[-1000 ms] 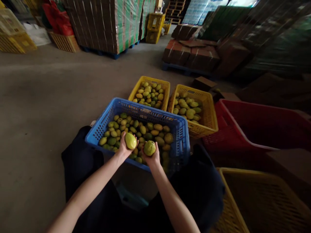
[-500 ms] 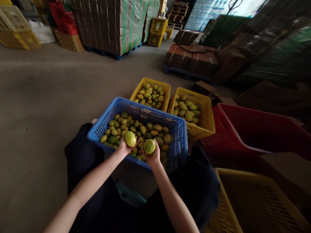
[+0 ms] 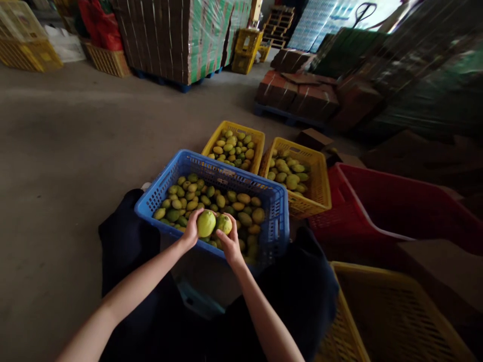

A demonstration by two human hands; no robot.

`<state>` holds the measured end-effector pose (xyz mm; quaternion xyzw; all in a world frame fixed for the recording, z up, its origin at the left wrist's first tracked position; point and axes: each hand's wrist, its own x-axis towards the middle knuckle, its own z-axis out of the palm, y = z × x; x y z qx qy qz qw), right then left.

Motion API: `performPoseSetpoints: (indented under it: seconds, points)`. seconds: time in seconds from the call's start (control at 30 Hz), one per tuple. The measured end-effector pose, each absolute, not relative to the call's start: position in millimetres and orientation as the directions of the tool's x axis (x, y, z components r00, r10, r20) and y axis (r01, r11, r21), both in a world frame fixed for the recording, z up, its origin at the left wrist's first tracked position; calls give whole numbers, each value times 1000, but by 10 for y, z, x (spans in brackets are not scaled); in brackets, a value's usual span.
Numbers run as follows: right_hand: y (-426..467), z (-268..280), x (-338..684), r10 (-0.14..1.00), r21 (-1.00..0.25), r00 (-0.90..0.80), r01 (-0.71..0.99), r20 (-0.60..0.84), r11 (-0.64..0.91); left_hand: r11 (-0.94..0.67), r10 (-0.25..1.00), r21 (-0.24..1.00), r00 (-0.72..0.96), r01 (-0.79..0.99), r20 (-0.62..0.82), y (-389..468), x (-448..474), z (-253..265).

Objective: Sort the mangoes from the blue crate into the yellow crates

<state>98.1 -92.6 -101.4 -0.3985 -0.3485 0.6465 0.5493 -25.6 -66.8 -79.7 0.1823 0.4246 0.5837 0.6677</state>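
Observation:
Over the blue crate (image 3: 277, 216) I hold two lemons side by side. My left hand (image 3: 191, 229) is wrapped round the left side of a smooth, light green lemon (image 3: 206, 224). My right hand (image 3: 231, 243) grips a smaller yellow-green lemon (image 3: 224, 223), with darker green marks, between thumb and fingers. The two fruits are close together; whether they touch I cannot tell. Beneath them, many green and yellow lemons (image 3: 220, 201) lie loose in the blue crate, partly hidden by my hands.
Two yellow crates of lemons, one at the back (image 3: 260, 134) and one to its right (image 3: 320, 186), stand against the blue crate. On the right are a red bin (image 3: 339, 201) and another yellow crate (image 3: 352, 322). Wrapped pallet stacks (image 3: 158, 40) stand farther back.
Both hands have drawn together, bringing the two lemons from apart to side by side. My right hand has turned its lemon inward. Both lemons are still held.

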Motion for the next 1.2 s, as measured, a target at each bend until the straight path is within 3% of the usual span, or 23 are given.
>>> performPoseSetpoints:
  seconds: [0.2,0.4,0.9,1.07,1.2]
  points:
    - [-900,-983,1043,994,-955,-80,-282,-69,-89,199,972,838,-4,-508,-233,-682,-349,-786]
    - [-867,-971,1067,996,-966,-56,-245,-67,-79,187,976,826,5,-531,-217,-682,-348,-748]
    - [-888,-857,1037,981,-931,-107,-313,-162,-188,378,822,499,35,-780,-568,-588,-390,-845]
    - [-874,-896,1034,976,-921,-86,-321,-203,-220,409,826,419,134,-811,-547,-606,-360,-878]
    - [-858,-931,1011,946,-839,-56,-447,-320,-310,394,820,337,160,-855,-550,-617,-319,-952]
